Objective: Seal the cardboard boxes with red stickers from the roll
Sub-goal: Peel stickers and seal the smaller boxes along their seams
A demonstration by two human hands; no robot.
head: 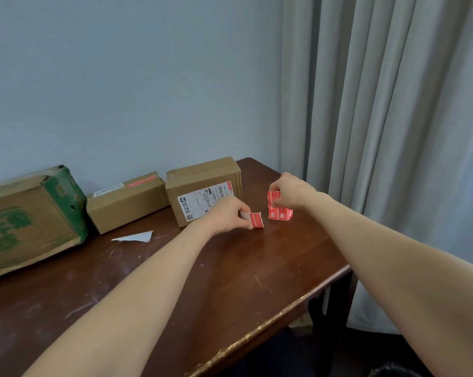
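The roll of red stickers stands on the table, gripped from above by the right hand, whose fingers curl over its top. At nine o'clock from the roll, just beside it, the left hand pinches a single red sticker low over the wood. At eleven o'clock sits a labelled cardboard box; farther toward nine o'clock, a smaller box with a red strip on top, then a large green-printed box. A white paper scrap lies before them. A grey curtain hangs at two o'clock.
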